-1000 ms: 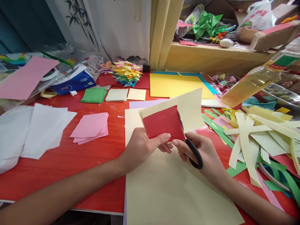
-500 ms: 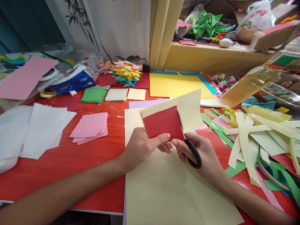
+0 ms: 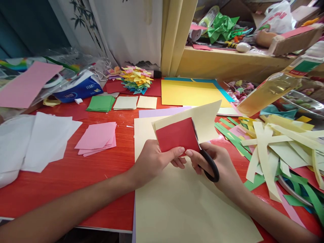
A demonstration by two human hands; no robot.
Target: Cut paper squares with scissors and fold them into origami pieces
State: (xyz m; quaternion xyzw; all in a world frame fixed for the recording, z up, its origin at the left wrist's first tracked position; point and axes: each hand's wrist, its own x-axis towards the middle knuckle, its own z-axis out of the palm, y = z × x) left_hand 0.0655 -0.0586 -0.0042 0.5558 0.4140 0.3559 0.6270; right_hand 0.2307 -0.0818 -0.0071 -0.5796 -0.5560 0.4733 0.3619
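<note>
Pinching red paper (image 3: 178, 135), L fingers (image 3: 180, 163) prob. nearly closed.

The hands (image 3: 154, 160) and forearms (image 3: 101, 195) are bare, thumbnails (image 3: 182, 150) apparently short.

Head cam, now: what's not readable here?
All head view:
Black-handled metal scissors: blades partly hidden by the held papers; opening unclear.
Left hand: some fingers hidden behind the red paper piece.
Cream paper sheet held behind it: partly covered by the red piece.
Clear bottle of yellowish liquid: top cut off by right edge; label lettering too small.
</note>
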